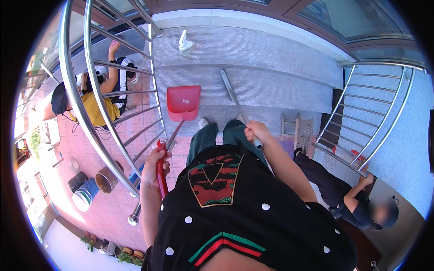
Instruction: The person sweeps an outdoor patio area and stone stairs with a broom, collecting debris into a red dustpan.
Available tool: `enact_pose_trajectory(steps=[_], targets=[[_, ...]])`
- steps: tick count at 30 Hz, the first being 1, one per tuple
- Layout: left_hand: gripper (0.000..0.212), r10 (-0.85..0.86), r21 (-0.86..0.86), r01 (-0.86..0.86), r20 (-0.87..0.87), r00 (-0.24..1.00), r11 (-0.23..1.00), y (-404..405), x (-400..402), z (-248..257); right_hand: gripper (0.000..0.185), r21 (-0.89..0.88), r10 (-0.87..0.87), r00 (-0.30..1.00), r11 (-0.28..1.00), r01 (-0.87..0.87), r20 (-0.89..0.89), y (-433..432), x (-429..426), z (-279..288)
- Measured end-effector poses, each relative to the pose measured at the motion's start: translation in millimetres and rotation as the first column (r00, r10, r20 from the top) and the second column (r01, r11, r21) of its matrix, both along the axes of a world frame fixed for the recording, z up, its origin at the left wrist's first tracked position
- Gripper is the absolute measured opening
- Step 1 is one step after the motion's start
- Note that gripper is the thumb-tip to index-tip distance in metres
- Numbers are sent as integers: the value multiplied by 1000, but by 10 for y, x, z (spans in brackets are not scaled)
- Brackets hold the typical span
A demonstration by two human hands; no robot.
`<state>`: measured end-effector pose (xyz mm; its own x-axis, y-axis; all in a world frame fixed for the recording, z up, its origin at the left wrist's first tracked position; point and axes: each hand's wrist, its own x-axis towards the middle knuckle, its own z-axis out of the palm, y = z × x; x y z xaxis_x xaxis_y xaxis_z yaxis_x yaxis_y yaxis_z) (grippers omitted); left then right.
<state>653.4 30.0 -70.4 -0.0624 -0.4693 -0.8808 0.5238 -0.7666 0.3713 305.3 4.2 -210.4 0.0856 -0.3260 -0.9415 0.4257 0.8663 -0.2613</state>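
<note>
My left hand (156, 166) is closed around the red handle of a long-handled dustpan. Its red pan (184, 96) rests on the grey ribbed steps (271, 81), with small whitish bits inside. My right hand (259, 132) grips a long grey pole tool (239, 105). This tool slants forward and left, and its narrow flat end lies over the step, right of the pan. Whether it is a broom I cannot tell. Farther up, on the upper step, stands a white plastic object (186, 45) with an upright lever-like part.
Stainless steel railings (98, 84) flank the steps, with another railing (364, 111) at right. A person in yellow (96, 108) sits beyond the left one; another person in dark clothes (352, 200) is at right. A wooden stool (300, 130), buckets (108, 178) and potted plants (127, 255) stand around.
</note>
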Motion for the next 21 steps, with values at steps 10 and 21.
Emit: enact_pose_trajectory(steps=[10, 21], targets=[[32, 29, -1, -29, 30, 999, 1000, 41, 28, 85, 8, 102, -170, 967, 976, 192, -192, -176, -1361, -419], [33, 113, 26, -114, 42, 993, 993, 164, -109, 97, 10, -18, 332, 917, 939, -345, -222, -355, 441, -101]])
